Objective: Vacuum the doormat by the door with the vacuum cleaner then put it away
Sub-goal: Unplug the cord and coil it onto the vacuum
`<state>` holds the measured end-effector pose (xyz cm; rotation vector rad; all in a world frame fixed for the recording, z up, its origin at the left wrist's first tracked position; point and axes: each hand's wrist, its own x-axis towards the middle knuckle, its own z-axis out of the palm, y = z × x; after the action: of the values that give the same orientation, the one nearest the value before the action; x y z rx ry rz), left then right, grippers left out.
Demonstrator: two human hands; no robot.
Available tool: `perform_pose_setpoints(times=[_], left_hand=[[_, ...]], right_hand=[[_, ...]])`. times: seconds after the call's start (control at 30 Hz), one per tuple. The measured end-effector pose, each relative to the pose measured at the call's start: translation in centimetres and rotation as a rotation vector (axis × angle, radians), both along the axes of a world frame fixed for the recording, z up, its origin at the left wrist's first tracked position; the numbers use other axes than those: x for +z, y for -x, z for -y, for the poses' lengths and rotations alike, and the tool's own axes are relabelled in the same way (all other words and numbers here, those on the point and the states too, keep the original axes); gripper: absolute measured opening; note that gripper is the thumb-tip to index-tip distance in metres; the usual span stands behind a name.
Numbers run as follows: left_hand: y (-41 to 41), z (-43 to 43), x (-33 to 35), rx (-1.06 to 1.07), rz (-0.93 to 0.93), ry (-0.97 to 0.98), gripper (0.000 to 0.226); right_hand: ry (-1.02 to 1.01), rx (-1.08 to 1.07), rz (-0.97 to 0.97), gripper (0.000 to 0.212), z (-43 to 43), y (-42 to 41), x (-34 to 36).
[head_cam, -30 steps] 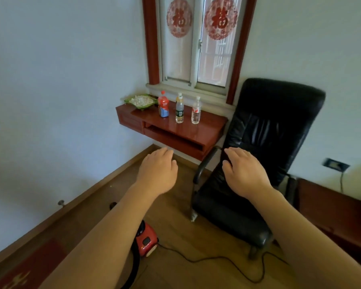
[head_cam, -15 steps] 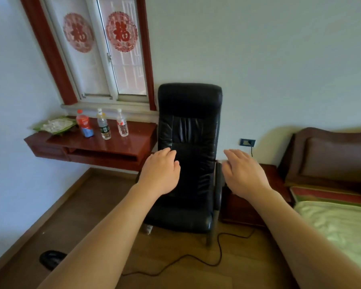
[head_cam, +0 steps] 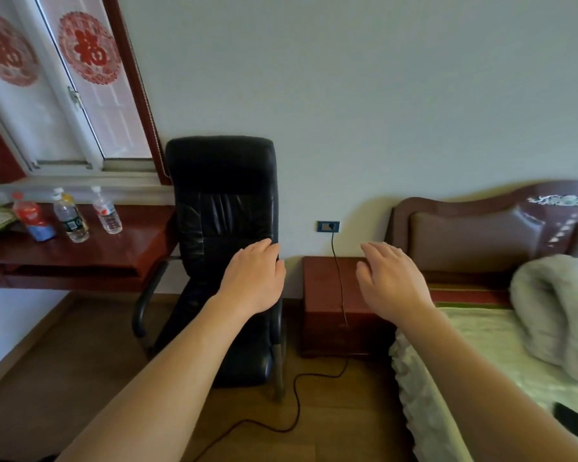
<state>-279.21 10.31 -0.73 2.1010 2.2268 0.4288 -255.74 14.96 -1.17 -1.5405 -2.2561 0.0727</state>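
2 bare arms. Left forearm (head_cam: 167, 378) and right forearm (head_cam: 501, 388) uncovered from bottom frame edge up to wrist, skin smooth. Left hand (head_cam: 252, 278) and right hand (head_cam: 392, 281) bare, backs showing, knuckles rounded, thumbs on the inner sides. Fingers foreshortened; nails too blurred to tell.

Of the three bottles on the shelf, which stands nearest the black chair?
The clear bottle with the red-and-white label, rightmost of the row; the green-labelled bottle and the red bottle stand further left of the chair.
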Motion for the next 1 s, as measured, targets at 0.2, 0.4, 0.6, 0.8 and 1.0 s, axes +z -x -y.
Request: perform_pose_setpoints(times=[0.2, 0.4, 0.6, 0.8, 1.0], left_hand=[[-4.0, -5.4, -0.8, -0.074, 0.002, 0.016, 0.041], [-4.4, -11.6, -2.4, -0.1, -0.007, 0.008, 0.027], [-2.4, -20.1, -4.0, -0.145, 0.018, -0.003, 0.031], [-0.2, -28.5, -5.1, -0.199, 0.021, -0.023, 0.025], [1.4, -34.4, -5.7, -0.241, 0.043, 0.022, 0.04]], right_hand=[[0.019, -0.075, -0.018, 0.038, -3.6, -4.4, -0.6], [0.031, -0.137, -0.022, 0.041, -8.3, -5.6, -1.9], [0.029, -0.185, -0.001, 0.043, -15.1, -3.8, -2.5], [0.042, -0.239, 0.016, 0.043, -22.1, -1.7, -3.1], [0.053, -0.254, 0.02, 0.043, -27.8, 0.0, -3.7]])
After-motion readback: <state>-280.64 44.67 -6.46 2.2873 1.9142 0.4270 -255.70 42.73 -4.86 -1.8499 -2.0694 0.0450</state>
